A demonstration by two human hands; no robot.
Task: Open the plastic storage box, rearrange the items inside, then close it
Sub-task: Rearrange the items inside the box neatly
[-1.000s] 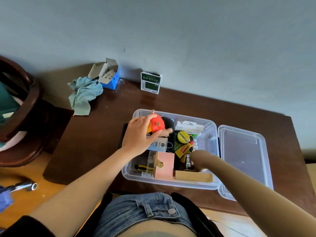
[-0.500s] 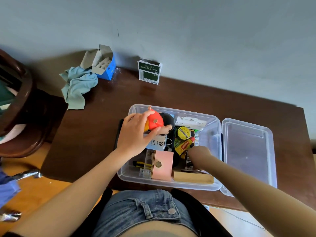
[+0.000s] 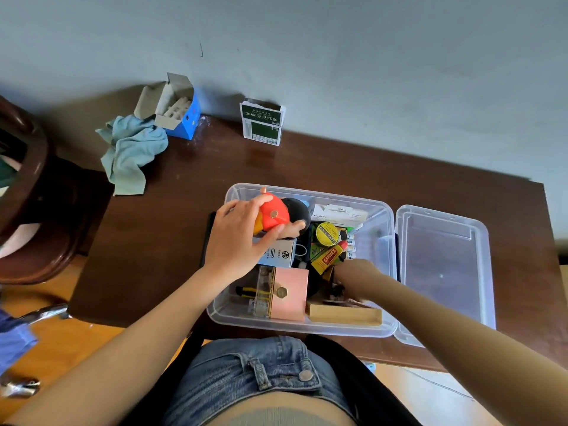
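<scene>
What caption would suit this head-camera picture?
Left hand grips a red toy in the open storage box; right hand reaches among the items.

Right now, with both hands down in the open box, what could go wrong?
1. The left hand grips the red toy at the storage box rim; if it slips, it may drop onto the table.
2. The right hand digs among packed items, fingers hidden; it could knock the Carmex tube or yellow tape tin loose.
3. The lid seems to overhang the table's near edge and may get pushed off.
</scene>
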